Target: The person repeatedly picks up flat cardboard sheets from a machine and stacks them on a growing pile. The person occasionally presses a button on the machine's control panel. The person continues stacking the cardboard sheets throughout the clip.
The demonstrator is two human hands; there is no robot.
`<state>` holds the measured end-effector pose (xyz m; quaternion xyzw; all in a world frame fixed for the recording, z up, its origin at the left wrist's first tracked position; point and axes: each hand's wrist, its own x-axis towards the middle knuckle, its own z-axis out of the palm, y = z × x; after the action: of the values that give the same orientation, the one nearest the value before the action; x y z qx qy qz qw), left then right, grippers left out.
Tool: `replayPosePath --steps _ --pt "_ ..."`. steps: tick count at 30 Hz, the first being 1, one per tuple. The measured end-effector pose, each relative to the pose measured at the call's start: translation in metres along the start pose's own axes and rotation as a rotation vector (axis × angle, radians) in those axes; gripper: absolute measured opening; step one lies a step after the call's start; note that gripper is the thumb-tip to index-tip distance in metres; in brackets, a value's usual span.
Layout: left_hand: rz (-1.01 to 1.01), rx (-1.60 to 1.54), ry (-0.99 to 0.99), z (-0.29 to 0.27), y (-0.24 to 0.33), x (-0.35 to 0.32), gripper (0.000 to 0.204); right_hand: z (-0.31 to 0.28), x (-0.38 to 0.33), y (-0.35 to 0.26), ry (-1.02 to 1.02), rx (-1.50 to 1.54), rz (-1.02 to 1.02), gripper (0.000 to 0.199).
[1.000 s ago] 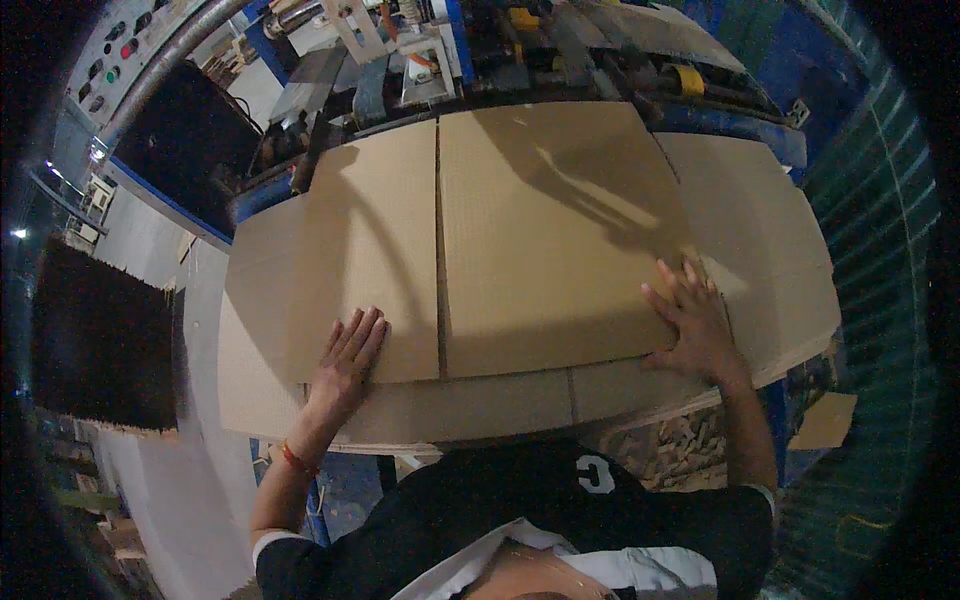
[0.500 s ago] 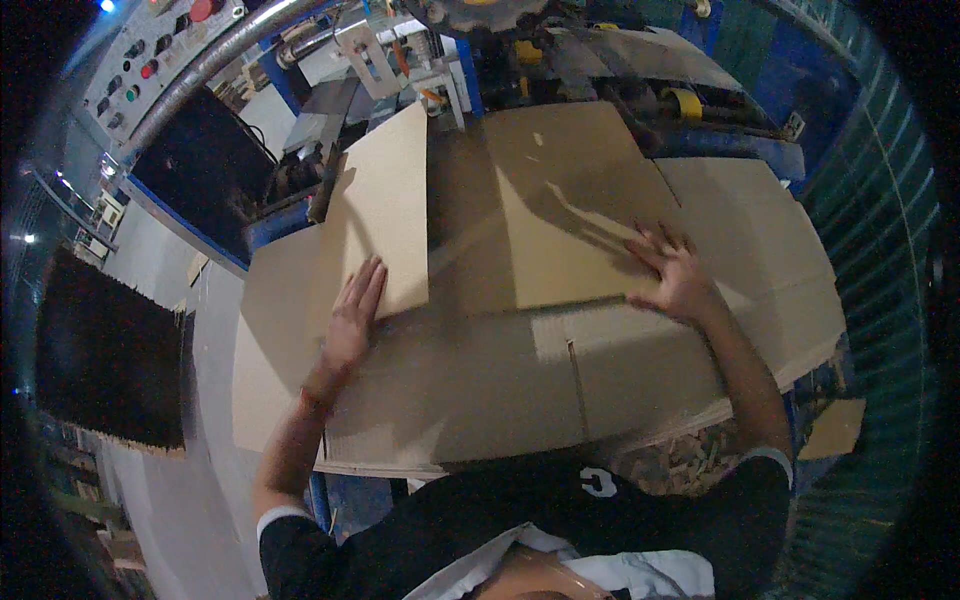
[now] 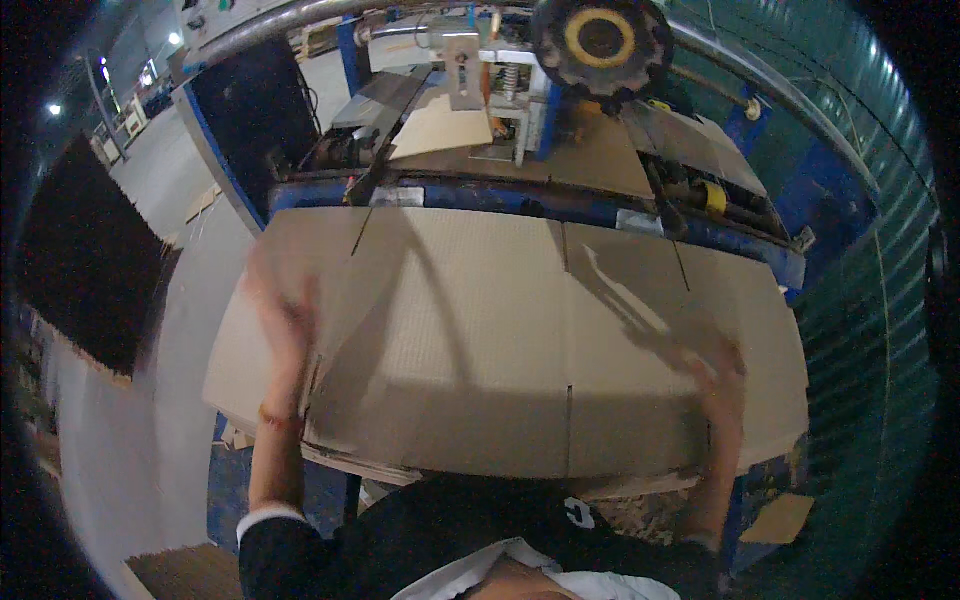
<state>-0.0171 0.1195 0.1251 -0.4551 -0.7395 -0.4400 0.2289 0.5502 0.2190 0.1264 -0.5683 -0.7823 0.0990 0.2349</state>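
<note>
A stack of flat brown cardboard sheets (image 3: 480, 330) with cut slots and crease lines lies in front of me, its near edge close to my body. Over its left edge, my left hand (image 3: 285, 305) is raised, blurred, thumb apart from the fingers and nothing in it. My right hand (image 3: 718, 378) hovers at or just above the stack's right part; motion smears it, but the fingers look spread and hold nothing visible. Farther off, another cardboard piece (image 3: 610, 160) lies inside the machine (image 3: 450, 195), with a pale flap (image 3: 440, 128) at its left.
A dark toothed wheel (image 3: 600, 45) with a yellow ring hangs above the machine. A metal bar (image 3: 300, 22) crosses at the top. Stacked dark sheets (image 3: 95, 260) stand on the floor at left. Corrugated green wall (image 3: 860, 400) runs along the right. Cardboard scraps (image 3: 780, 520) lie low right.
The folded cardboard piece under my hands has moved away into the machine, exposing the stack. My left hand has lifted leftward; my right has drawn back nearer. The view has shifted.
</note>
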Motion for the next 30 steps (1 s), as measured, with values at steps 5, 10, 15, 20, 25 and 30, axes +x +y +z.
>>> replayPosePath --steps 5,10,15,20,25,30 --pt "-0.723 -0.064 -0.067 -0.085 -0.126 -0.072 0.066 0.018 -0.099 0.093 0.429 -0.683 0.833 0.065" --pt "-0.799 0.198 0.192 -0.065 -0.147 -0.100 0.077 0.032 -0.120 0.173 0.480 -0.276 0.687 0.075" --pt "-0.631 -0.204 0.311 -0.113 -0.100 -0.042 0.075 0.026 -0.115 0.178 0.804 0.307 0.333 0.060" --pt "-0.424 -0.850 0.498 -0.145 -0.098 0.008 0.064 0.013 -0.099 0.160 0.999 -0.338 0.282 0.042" --pt "-0.929 -1.103 0.395 -0.128 -0.148 -0.014 0.048 -0.030 -0.081 0.127 1.014 0.737 0.399 0.053" --pt "-0.813 -0.981 0.102 -0.124 -0.138 -0.070 0.041 -0.050 -0.116 0.011 0.994 0.796 0.287 0.051"
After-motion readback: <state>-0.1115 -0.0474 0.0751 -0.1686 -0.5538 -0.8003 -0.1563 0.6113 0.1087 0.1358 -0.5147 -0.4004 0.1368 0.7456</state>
